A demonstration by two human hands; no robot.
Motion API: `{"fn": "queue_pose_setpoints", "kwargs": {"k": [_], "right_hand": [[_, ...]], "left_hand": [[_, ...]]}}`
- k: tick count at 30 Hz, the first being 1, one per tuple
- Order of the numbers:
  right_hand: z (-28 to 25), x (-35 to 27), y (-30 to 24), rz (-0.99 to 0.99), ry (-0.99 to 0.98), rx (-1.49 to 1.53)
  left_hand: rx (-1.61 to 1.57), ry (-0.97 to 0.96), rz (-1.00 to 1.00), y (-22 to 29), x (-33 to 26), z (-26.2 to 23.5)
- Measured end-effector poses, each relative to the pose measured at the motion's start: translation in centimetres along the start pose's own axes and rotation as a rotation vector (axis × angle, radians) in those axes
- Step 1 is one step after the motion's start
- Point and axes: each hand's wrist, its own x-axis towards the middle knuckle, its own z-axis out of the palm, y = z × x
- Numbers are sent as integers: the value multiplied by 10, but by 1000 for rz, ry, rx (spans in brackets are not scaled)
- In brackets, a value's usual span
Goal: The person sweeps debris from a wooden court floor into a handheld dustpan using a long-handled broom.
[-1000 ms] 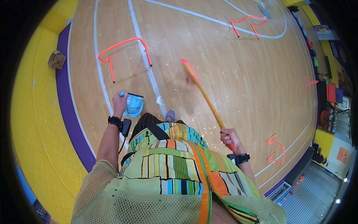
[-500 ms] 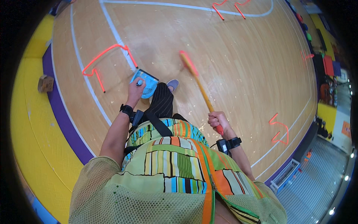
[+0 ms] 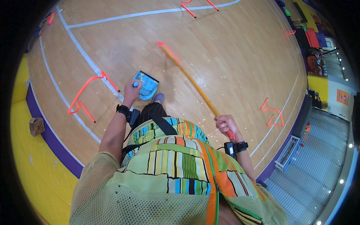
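My left hand (image 3: pixel 131 92) is closed around the handle of a blue dustpan (image 3: pixel 150 87), which is held low, in front of my left side. Pale bits lie in the pan. Its dark front edge faces away from me. My right hand (image 3: pixel 225 125) grips the red end of a broom (image 3: pixel 197 88) with a long yellow handle. The broom slants forward and to the left, and its red bristle head (image 3: pixel 168 53) is blurred over the wooden floor (image 3: pixel 243 52). Small pale scraps are scattered on the floor, several of them below the broom handle.
An orange-red tube hurdle (image 3: pixel 89 79) stands just left of the dustpan, another (image 3: pixel 276 109) at the right, and more far ahead. A yellow padded edge (image 3: pixel 45 168) with purple trim runs along the left, with a small cardboard box (image 3: pixel 36 126). My shoe (image 3: pixel 159 98) is near the pan.
My view has shifted, with the hurdles and box now lower and further left. The broom head has swung left and forward, nearer the dustpan's side. Both hands keep their grips.
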Motion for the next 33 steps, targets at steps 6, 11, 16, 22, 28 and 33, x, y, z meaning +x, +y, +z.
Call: {"fn": "queue_pose_setpoints", "kwargs": {"k": [6,11,16,22,28,33], "right_hand": [[5,48,-49,-166,277,-265],[-1,79,-46,-178,322,-191],[19,42,-18,-8,240,-332],[-28,0,-8,43,25,-160],[-119,-30,-11,12,76,-132],[-244,-44,-2,-62,164,106]], "left_hand": [[93,-63,19,17,28,6],[125,-143,-28,30,37,23],[97,-218,-57,40,41,54],[130,-300,30,49,59,102],[178,-302,130,50,57,135],[163,-360,117,65,53,168]]}}
